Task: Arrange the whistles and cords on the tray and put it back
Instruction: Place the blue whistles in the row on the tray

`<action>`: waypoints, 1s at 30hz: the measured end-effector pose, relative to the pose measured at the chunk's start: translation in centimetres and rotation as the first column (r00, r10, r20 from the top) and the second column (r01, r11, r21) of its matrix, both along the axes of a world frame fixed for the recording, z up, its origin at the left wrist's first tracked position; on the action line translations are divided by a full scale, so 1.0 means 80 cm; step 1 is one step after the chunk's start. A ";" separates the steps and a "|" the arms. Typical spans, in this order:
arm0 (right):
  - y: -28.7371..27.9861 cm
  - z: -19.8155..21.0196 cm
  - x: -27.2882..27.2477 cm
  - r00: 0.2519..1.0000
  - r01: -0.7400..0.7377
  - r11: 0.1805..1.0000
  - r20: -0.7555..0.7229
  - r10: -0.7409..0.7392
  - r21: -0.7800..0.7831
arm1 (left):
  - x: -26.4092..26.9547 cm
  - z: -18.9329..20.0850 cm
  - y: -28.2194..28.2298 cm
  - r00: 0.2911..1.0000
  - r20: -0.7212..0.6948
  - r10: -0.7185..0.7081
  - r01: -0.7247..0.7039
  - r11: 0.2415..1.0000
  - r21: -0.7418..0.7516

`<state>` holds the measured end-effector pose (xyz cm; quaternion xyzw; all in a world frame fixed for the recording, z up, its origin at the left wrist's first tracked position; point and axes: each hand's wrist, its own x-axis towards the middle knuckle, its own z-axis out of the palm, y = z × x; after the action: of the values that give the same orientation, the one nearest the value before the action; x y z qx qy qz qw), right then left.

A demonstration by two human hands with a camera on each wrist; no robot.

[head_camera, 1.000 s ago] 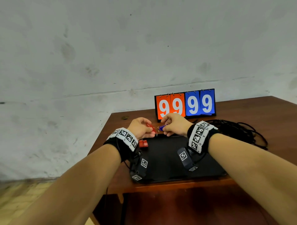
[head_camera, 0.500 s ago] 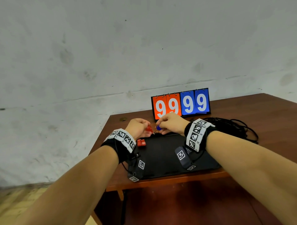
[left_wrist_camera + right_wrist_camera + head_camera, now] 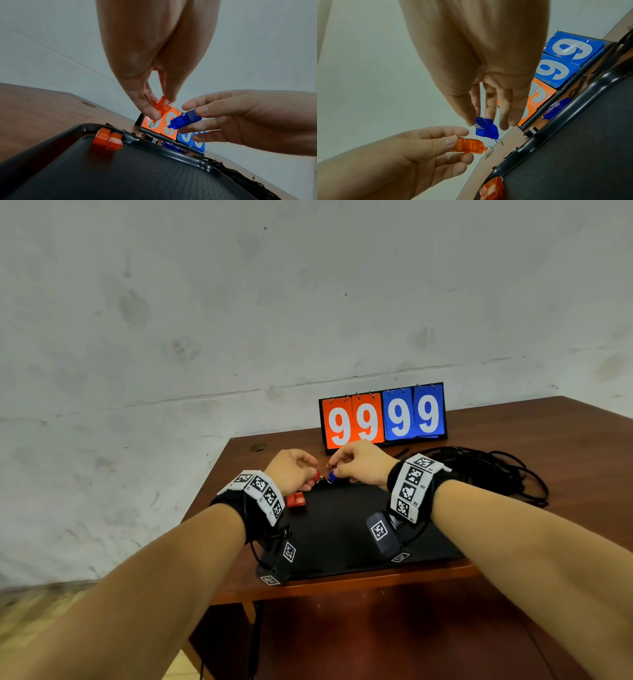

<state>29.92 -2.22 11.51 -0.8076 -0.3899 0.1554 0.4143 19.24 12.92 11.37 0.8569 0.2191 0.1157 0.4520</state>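
My left hand [image 3: 296, 474] pinches an orange whistle [image 3: 162, 107] between thumb and fingers, just above the far edge of the black tray [image 3: 342, 529]. My right hand [image 3: 356, 465] pinches a blue whistle [image 3: 184, 120] close beside it; their small metal rings nearly meet. A second orange whistle [image 3: 296, 499] lies in the tray's far left corner. Another blue whistle [image 3: 556, 108] and a black whistle [image 3: 531, 131] lie on the table just behind the tray. A tangle of black cords [image 3: 493, 470] lies on the table to the right.
A flip scoreboard [image 3: 382, 417] showing 99 in orange and 99 in blue stands behind the tray near the wall. The brown wooden table [image 3: 565, 440] runs off to the right; its left edge [image 3: 209, 487] is close to the tray.
Both hands stay together over the tray's far edge, still holding the two whistles. The head view has tilted slightly, so the scene sits a little higher in frame.
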 end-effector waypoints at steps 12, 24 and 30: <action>0.025 -0.015 0.029 0.999 0.032 0.998 -0.018 -0.033 -0.063 | 0.031 -0.017 0.027 0.994 0.002 0.111 -0.109 0.966 0.234; 0.060 -0.033 0.060 0.982 0.047 0.996 0.186 -0.033 -0.071 | 0.054 -0.037 0.065 0.992 -0.037 0.124 -0.096 0.897 0.431; 0.064 -0.040 0.060 0.948 0.030 0.981 0.316 0.032 -0.189 | 0.061 -0.042 0.064 0.989 -0.140 0.044 0.033 0.863 0.504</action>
<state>34.75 2.93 8.35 -0.8580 -0.4349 0.0604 0.2665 24.13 18.08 8.00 0.9509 0.2162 0.1069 0.1940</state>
